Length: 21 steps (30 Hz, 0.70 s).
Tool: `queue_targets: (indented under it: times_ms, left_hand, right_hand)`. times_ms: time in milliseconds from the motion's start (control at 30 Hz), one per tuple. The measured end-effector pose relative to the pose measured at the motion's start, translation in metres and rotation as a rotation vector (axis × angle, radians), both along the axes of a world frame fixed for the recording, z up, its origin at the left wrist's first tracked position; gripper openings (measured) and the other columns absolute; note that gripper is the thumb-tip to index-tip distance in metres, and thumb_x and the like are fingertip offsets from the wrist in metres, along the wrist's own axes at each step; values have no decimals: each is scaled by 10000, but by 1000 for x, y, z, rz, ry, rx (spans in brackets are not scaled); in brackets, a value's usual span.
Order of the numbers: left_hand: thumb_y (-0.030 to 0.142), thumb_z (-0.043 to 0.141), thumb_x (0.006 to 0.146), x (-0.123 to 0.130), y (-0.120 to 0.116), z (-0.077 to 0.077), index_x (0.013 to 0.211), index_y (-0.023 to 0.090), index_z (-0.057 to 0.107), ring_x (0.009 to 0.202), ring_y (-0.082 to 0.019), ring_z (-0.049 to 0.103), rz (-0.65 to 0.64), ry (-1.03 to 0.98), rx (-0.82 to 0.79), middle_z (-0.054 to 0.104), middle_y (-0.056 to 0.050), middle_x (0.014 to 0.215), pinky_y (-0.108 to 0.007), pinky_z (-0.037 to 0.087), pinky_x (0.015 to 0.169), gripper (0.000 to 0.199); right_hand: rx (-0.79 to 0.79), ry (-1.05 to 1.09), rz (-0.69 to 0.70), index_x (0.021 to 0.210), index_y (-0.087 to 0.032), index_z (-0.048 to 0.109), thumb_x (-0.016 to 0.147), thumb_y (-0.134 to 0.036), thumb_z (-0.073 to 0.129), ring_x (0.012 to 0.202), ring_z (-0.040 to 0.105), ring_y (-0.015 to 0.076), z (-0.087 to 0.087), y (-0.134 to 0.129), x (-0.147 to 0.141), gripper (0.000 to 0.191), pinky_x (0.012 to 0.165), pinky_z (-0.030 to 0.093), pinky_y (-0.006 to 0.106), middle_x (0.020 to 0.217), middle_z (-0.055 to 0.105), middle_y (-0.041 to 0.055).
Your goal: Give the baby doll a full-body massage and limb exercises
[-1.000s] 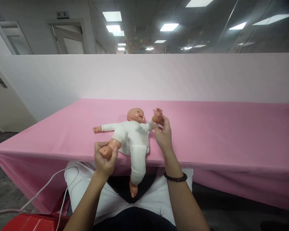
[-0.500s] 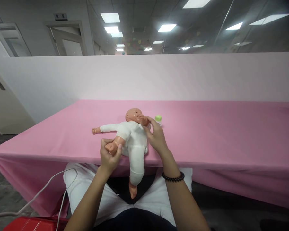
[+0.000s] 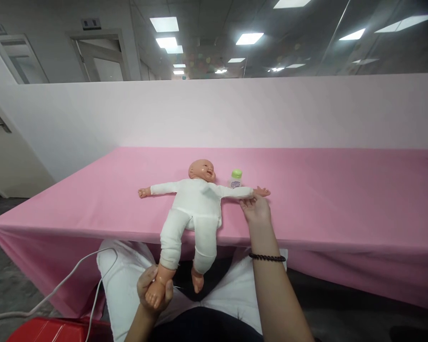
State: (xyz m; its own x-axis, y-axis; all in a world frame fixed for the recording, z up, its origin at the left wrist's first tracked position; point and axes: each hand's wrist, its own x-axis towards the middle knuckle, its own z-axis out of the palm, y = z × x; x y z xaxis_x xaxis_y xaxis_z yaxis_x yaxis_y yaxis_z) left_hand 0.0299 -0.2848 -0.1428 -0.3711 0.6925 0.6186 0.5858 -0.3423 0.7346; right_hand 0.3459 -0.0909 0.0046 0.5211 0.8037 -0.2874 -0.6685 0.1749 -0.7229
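A baby doll (image 3: 199,202) with a white cloth body lies on its back on the pink-covered table, its legs hanging over the front edge. My left hand (image 3: 153,289) is wrapped round the doll's ankle and foot below the table edge. Palm up, my right hand (image 3: 256,210) has its curled fingers at the doll's wrist, partly hidden under it. The doll's arms stretch out to both sides, and its face is turned a little to the right. Just beyond the arm by my right hand stands a small clear bottle with a green cap (image 3: 236,178).
The pink cloth (image 3: 342,199) covers the long table and drapes down its front. A white cable (image 3: 62,280) loops at the lower left, over a red object (image 3: 53,330). Behind the table rises a white wall (image 3: 271,111) with glass above.
The doll's bent leg has been brought down and straightened with my left hand. Its arm beside my right hand has moved from near the face out to the right.
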Motion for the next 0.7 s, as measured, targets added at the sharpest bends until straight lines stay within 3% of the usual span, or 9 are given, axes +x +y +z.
queue_targets:
  times_ms: [100,200,267,367,467,567,700]
  left_hand:
    - [398,696,689,9,0,-3,874,272,568,766,-353,672,92,-29,57,611,-91,766,-539,578,654,258]
    - [410,688,708,6,12,4,882,252,561,739,-330,659,160,-47,117,602,-87,773,-505,562,631,267]
    - [426,686,720,-1,23,16,897,232,556,745,-309,653,214,-56,186,598,-81,807,-489,558,654,294]
    - [461,696,734,-7,41,48,937,198,553,759,-262,646,250,-56,296,597,-66,871,-456,559,711,362]
    - [437,721,767,4,58,90,959,189,554,758,-206,633,155,-56,393,588,-32,877,-384,548,725,355]
    - [419,727,799,26,76,128,974,198,538,764,-176,625,4,-71,320,582,-6,857,-331,535,725,339]
    - [459,692,851,47,102,152,912,213,482,733,-155,594,-231,-73,91,547,18,802,-298,513,705,329]
  right_hand:
    - [20,-15,-10,1363,-335,545,799,-115,529,895,676,106,2,-1,-1,605,724,581,234,1173,645,5]
    - [160,-165,-11,1310,-333,590,778,-173,615,946,677,119,11,-6,-4,556,793,581,266,1221,648,-2]
    - [256,-284,-6,1294,-322,600,770,-240,685,1027,675,151,18,-9,-8,537,852,580,315,1267,646,10]
    - [329,-451,-26,1302,-290,581,783,-334,726,1141,654,204,26,-16,-21,541,922,566,392,1325,634,48]
    - [390,-713,-47,1330,-262,558,825,-369,700,1192,627,230,30,-24,-38,535,978,541,430,1371,619,89]
    - [472,-1055,38,1334,-252,573,892,-355,642,1219,608,255,33,-34,-54,458,1012,520,461,1384,623,105]
    - [647,-1512,228,1299,-256,624,914,-201,548,1262,581,281,31,-44,-67,396,1112,432,526,1329,670,83]
